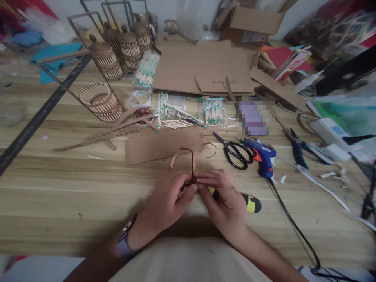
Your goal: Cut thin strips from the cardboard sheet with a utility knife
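Note:
Both hands meet over the near middle of the wooden table, pinching a thin corrugated cardboard strip (192, 162) between them. My left hand (173, 196) is closed on the strip's lower end, its thumb and fingertips pressed together. My right hand (225, 194) grips the same end from the other side. The strip stands up from the fingertips, and its far part bends and curls to the left. What lies directly between the fingertips is mostly hidden. Under my right hand a yellow-and-black handle (252, 203) sticks out. A flat cardboard piece (155, 147) lies just beyond the hands.
Black scissors (237, 152), a blue glue gun (264, 156) with its cable and pliers (298, 147) lie to the right. Bundled sticks (213, 111), a tape roll (140, 98) and cardboard sheets (182, 66) are behind. Several stick-and-cardboard lanterns (105, 60) and an open basket (101, 102) stand left.

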The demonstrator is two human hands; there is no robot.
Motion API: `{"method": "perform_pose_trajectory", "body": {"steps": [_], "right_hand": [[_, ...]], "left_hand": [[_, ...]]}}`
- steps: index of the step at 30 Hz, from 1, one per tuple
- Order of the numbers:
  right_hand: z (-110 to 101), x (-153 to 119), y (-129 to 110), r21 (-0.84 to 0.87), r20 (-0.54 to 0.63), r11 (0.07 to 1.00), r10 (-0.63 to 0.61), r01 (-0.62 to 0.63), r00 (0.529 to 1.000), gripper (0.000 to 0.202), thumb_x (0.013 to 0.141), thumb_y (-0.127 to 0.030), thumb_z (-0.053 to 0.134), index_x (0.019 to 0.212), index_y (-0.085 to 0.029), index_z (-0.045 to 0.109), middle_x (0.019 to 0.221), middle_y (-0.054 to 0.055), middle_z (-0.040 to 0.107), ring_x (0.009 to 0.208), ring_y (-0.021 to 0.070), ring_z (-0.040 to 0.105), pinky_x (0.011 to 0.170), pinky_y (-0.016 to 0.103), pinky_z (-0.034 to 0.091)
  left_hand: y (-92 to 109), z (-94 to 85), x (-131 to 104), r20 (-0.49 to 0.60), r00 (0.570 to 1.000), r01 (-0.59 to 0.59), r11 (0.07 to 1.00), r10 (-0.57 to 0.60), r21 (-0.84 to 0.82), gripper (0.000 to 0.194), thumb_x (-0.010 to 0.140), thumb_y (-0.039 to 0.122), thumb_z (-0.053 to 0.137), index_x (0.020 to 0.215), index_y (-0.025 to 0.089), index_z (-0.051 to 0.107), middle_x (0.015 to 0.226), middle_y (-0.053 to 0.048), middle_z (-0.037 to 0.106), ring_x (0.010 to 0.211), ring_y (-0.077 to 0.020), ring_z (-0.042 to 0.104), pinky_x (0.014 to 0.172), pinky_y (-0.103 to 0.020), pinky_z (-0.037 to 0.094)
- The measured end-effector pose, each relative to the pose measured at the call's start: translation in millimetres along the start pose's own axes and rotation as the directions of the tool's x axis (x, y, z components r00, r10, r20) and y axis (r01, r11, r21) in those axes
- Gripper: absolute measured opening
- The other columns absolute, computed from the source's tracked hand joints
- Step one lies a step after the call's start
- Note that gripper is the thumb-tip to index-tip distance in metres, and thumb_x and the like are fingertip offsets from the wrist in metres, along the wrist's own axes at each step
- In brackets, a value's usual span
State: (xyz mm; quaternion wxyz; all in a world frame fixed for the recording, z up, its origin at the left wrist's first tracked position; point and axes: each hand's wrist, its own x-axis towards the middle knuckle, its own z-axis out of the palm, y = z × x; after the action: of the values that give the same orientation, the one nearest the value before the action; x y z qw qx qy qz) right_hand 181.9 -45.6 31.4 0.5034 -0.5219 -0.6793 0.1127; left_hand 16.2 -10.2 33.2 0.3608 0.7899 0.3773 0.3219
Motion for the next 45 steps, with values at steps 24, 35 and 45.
{"method": "perform_pose_trajectory", "body": {"steps": [24,35,45], "right_hand": [[-1.7,-2.0,-0.8,-0.082,-0.008,0.996,-0.031,0.030,0.999,0.018,0.089,-0.009,0.061,0.094,-0.026,0.063,0.086,-0.001,0.078,0.094,0.0212,0.075,0.092,0.041,0.049],[-4.2,-7.2,-1.5,-0.184,0.096,0.970,-0.144,0.159,0.985,0.019,0.095,-0.009,0.058,0.106,-0.024,0.060,0.105,0.003,0.080,0.110,0.0201,0.072,0.105,0.040,0.034],[-3.2,-5.8,-1.1,-0.131,0.023,0.987,-0.088,0.091,0.996,0.024,0.091,-0.006,0.057,0.104,-0.027,0.057,0.096,-0.001,0.080,0.103,0.0194,0.075,0.102,0.039,0.039]], "left_hand": [[0.7,1.5,-0.8,0.046,0.995,0.094,0.994,-0.091,-0.055,0.018,0.099,0.023,0.050,0.095,0.017,0.067,0.081,-0.001,0.073,0.070,-0.0143,0.065,0.063,-0.023,0.045],[0.1,4.2,0.9,0.032,0.992,0.121,0.992,-0.120,-0.038,0.022,0.102,0.022,0.045,0.098,0.018,0.067,0.088,-0.003,0.075,0.077,-0.0158,0.069,0.069,-0.024,0.046],[3.8,0.0,2.2,0.107,0.985,0.149,0.978,-0.134,-0.144,0.024,0.101,0.021,0.043,0.085,0.019,0.061,0.069,0.002,0.066,0.061,-0.0117,0.060,0.060,-0.022,0.042]]}}
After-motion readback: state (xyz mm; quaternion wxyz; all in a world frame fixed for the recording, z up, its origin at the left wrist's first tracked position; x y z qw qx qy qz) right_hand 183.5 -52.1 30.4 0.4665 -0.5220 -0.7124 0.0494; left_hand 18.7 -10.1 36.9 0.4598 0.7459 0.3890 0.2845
